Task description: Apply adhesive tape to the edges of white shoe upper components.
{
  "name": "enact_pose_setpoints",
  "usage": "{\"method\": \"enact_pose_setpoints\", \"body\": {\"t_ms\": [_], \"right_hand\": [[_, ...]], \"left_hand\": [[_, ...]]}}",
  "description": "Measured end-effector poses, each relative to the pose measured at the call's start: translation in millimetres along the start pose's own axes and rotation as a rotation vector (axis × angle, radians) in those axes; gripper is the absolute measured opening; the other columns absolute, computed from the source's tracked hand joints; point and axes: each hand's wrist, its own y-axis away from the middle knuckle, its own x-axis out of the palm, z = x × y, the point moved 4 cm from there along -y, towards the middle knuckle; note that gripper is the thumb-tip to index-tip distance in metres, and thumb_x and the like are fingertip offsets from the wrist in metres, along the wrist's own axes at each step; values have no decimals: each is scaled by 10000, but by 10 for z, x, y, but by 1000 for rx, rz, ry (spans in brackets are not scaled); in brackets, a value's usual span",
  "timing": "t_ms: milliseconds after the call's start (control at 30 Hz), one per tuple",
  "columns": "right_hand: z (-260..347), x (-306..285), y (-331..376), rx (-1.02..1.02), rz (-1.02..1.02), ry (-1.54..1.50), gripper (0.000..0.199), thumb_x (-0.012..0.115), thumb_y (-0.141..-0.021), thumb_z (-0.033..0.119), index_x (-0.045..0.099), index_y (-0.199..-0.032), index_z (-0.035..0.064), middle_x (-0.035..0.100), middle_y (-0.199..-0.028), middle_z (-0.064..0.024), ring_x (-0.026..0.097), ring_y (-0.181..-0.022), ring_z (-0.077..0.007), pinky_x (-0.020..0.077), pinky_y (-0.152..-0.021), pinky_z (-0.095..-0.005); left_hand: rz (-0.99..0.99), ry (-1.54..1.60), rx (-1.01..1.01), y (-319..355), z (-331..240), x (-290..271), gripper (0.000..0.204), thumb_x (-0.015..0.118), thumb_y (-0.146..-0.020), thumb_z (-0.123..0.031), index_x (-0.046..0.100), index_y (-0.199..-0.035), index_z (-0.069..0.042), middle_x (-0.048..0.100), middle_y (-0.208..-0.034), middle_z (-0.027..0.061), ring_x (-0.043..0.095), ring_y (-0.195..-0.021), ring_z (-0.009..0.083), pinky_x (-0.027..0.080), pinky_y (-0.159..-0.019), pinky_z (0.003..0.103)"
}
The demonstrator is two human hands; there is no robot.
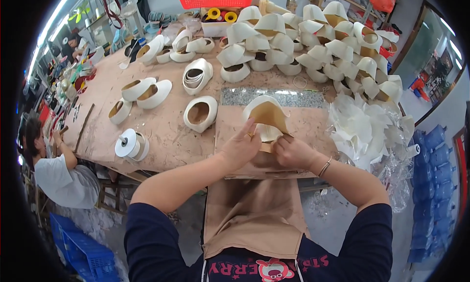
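In front of me, over the near edge of the table, a cream-white shoe upper (259, 101) is held with its tan lining (270, 116) facing me. My left hand (241, 146) is closed on its left edge, thumb up along the lining and a ring on one finger. At the lower right edge, my right hand (293, 152) pinches the material, its fingers curled and partly hidden. Two similar uppers, a single one (200, 113) and a nested stack (197, 76), lie to the left of the held piece.
Piles of white uppers (338, 49) fill the back right. A grey stone slab (274, 97) lies behind my hands. A white thread spool (131, 144) stands left, near a seated co-worker (63, 169). Plastic-wrapped white pieces (360, 130) sit right, with blue water bottles (435, 184) beyond.
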Motion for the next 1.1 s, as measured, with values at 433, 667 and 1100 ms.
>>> {"method": "enact_pose_setpoints", "body": {"t_ms": [433,667,1100], "right_hand": [[72,-99,92,84,40,68,175,537,-763,155,612,-858,29,600,-794,-85,590,-777,-202,474,-797,-335],[40,-127,177,75,-24,56,242,526,-762,164,601,-944,25,590,-850,-79,591,-852,-214,425,-916,-374],[-153,-94,220,615,229,-573,214,565,-772,103,605,-968,27,612,-978,-142,595,-943,-302,484,-818,-409]], "left_hand": [[-432,236,22,-65,-51,-1,94,583,-705,-176,538,-627,-148,424,-735,21,541,-1086,218,214,-1002,721],[-471,256,21,-103,-158,41,73,585,-727,-174,534,-676,-159,454,-760,-1,513,-1130,185,171,-1036,685],[-388,118,115,-149,-226,-2,49,555,-766,-183,599,-749,-174,573,-857,-27,535,-1064,122,183,-1130,513]]}}
